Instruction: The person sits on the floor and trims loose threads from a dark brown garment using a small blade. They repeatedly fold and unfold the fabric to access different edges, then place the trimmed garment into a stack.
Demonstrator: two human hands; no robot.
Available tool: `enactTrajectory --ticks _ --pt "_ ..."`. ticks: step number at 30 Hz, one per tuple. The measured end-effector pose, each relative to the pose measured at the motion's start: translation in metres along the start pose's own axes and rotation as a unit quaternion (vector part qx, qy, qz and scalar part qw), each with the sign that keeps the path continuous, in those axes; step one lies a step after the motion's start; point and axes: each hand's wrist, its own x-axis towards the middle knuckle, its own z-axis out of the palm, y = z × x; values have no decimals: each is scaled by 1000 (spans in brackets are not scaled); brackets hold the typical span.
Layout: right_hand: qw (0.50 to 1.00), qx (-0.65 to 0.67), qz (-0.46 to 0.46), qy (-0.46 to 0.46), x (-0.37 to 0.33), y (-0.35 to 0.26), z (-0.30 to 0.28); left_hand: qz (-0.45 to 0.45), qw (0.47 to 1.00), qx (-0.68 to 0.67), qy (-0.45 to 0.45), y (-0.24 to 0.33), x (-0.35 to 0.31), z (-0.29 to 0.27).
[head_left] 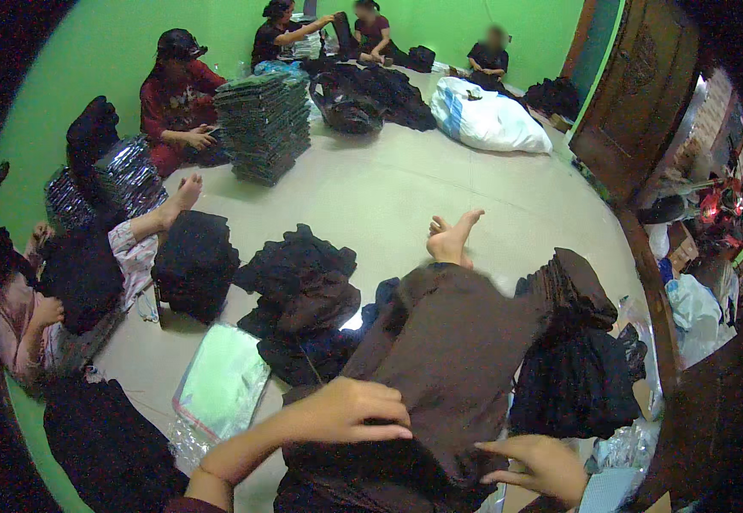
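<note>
The white sack [491, 115] lies bulging on the far floor [371, 184], its contents hidden; blue patches show on its side, and any writing there is too small to make out. Left of it, a shiny black plastic bag [350, 109] slumps beside a heap of dark clothes [393, 90]; what it holds cannot be told. A tall stack of flat packets [262, 132] stands further left, dark inside glossy wrapping, with a blue plastic bag [279, 68] behind its top. More glossy packets [132, 179] are piled near the left wall.

Closer in, a flat pack of clear plastic sleeves [222, 380], pale green with a thin red line at the edge, lies on the floor left of the person's legs. Through the doorway is a pale bag [694, 308], its contents unclear.

The brown cloth [452, 342] is spread over the person's legs, a bare foot [450, 241] showing beyond it. The left hand [350, 415] rests on the cloth, fingers loosely bent; whether it pinches any fabric cannot be told. The right hand [546, 468], slightly blurred, is at the cloth's right edge, thumb and fingers spread apart. Folded brown clothes [572, 286] and black clothes [572, 385] are stacked just right of the cloth.
</note>
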Motion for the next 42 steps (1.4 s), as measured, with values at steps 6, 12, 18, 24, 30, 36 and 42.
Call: enactTrajectory --ticks 6,12,18,24,30,36,42 --pt "947 223 -85 216 66 -6 78 32 991 114 57 -15 -14 64" --pt "948 304 -52 80 84 6 82 44 991 123 -2 -14 -22 42" --pt "900 403 -111 122 96 17 101 58 994 8 90 -11 -25 40" --pt "925 328 -189 32 96 26 103 77 989 39 120 -12 -32 29" --pt "900 403 -151 74 94 33 107 38 993 -58 96 -18 -45 16" --pt "818 509 31 267 96 28 87 -102 976 187 -55 -13 -44 8" --pt "874 291 -29 387 85 -8 51 -62 979 -192 8 -5 -2 81"
